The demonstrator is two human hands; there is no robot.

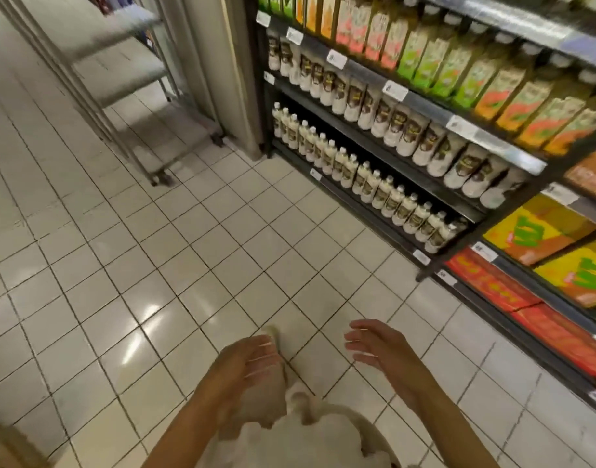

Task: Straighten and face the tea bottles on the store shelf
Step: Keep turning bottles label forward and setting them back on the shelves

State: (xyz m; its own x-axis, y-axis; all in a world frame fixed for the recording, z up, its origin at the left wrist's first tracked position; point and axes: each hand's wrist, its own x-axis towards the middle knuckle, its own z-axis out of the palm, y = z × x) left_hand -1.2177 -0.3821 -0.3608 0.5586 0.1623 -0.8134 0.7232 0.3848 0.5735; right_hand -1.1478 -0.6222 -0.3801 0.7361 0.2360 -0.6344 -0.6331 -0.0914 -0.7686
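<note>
A dark store shelf point(367, 201) runs along the right side of the aisle. Its lowest level holds a long row of white bottles with dark labels point(367, 182), and larger white bottles with brown labels point(408, 130) line the level above. Tall bottles with green and orange labels point(465, 72) stand higher up. My left hand point(245, 363) and my right hand point(381, 346) hang open over the tiled floor, well short of the shelf, holding nothing. The view is blurred.
A grey metal rolling rack point(127, 96) stands at the upper left beside a pillar point(218, 62). Yellow and red boxes point(539, 244) fill the low shelves at the right. White floor tiles point(154, 265) spread across the aisle. My light clothing point(306, 434) shows below.
</note>
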